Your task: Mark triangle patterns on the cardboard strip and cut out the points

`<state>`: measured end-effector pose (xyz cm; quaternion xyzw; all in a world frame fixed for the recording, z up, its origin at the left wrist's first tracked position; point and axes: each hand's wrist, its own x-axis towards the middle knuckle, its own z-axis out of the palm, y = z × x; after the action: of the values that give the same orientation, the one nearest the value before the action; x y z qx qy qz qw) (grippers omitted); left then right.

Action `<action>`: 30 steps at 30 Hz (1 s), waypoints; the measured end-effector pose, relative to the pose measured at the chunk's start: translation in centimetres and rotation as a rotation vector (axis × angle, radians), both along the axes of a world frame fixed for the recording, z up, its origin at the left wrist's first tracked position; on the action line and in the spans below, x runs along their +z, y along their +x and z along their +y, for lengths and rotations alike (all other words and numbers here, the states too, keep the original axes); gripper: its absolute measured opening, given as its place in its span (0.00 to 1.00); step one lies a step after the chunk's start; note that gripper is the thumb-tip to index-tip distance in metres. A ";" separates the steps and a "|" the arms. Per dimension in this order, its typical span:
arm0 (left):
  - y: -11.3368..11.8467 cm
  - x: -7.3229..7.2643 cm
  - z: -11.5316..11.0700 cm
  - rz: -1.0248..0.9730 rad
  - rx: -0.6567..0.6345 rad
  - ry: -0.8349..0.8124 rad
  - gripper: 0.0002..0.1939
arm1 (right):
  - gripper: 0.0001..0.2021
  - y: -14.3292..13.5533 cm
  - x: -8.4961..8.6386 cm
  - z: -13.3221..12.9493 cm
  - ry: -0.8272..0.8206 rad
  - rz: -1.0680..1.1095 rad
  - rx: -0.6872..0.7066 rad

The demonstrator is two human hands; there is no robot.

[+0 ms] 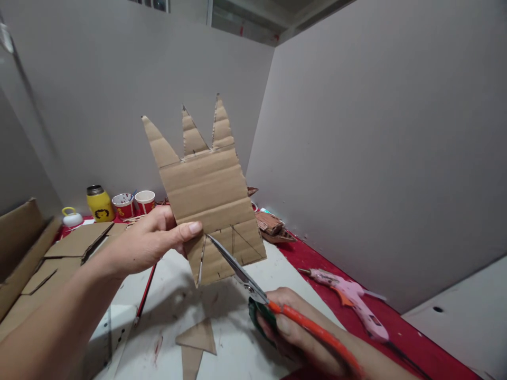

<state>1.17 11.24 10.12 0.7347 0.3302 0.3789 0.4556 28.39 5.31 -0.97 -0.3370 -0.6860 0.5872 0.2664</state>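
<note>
My left hand (152,238) pinches a brown cardboard cut-out (206,190) by its left edge and holds it upright above the table. The piece has three pointed spikes on top and pencil lines near its bottom. My right hand (291,330) grips orange-handled scissors (253,287), whose blades reach up into the lower edge of the cardboard along a cut. Triangular cardboard offcuts (196,343) lie on the white board (237,348) underneath.
A pink glue gun (352,302) lies on the red cloth (400,332) at right. Flat cardboard sheets (75,243) lie at left. A yellow jar (99,203) and two red paper cups (134,204) stand at the back. Grey walls close in behind and right.
</note>
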 end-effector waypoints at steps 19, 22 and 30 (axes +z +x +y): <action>-0.7 -0.1 0.4 -0.054 -0.089 -0.073 0.12 | 0.32 0.0 -0.2 -0.2 -0.072 0.045 0.040; -0.8 -0.5 0.8 -0.074 -0.102 -0.064 0.12 | 0.32 -0.1 -0.2 -0.2 -0.073 0.065 0.033; -0.5 -0.1 0.2 -0.065 -0.083 -0.007 0.09 | 0.32 -0.2 -0.1 -0.7 -0.070 0.049 -0.023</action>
<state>0.72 11.43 10.03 0.7336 0.2858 0.3820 0.4840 28.22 4.58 -1.02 -0.3395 -0.6546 0.6158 0.2777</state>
